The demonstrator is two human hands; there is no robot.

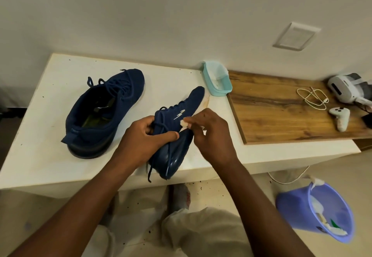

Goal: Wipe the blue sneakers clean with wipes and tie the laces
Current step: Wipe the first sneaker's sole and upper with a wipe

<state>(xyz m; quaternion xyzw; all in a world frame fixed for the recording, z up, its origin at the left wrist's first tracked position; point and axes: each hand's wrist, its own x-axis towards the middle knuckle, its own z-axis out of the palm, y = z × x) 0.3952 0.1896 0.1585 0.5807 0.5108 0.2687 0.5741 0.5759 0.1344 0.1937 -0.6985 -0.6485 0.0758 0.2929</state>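
White table [50, 166]: left grip [141, 137] clutched tilted navy knit sneaker [187, 103], right grip [211, 133] pinched small white wipe [183, 123]; heel at edge could slip off.

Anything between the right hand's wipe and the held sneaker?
Nothing visible. The right hand pinches the wipe against the held sneaker by its white logo; the left hand grips it at the laces.

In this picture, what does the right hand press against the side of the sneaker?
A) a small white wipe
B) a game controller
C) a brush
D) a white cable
A: the right hand pinches a small white wipe against the side of the sneaker, which the left hand grips near the laces.
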